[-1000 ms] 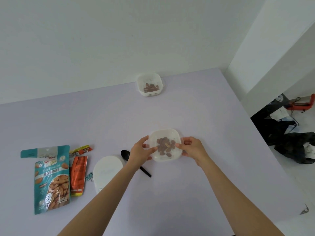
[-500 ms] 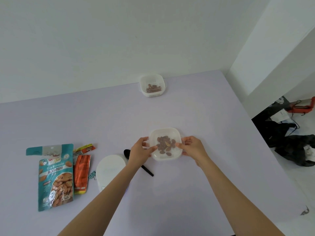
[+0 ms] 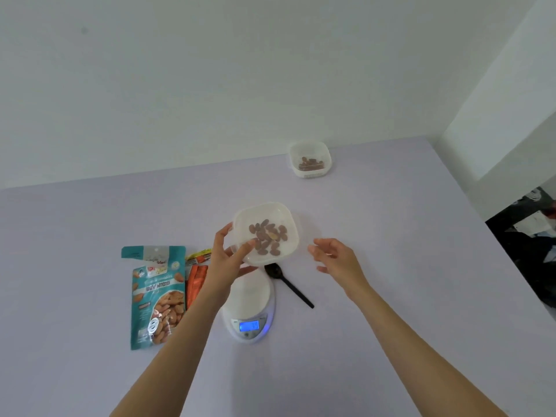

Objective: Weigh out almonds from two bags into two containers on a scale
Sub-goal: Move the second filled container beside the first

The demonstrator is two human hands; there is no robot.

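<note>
One container [image 3: 258, 214], left hand [image 3: 226, 260] gripping its edge, right hand [image 3: 334, 256] apart.

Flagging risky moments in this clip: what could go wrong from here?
1. Only the left hand grips the container, by one edge, while the right hand is open beside it. The container could tip and spill the almonds.
2. The spoon lies right beside the scale. If the container is set down touching it, the reading might be skewed.
</note>
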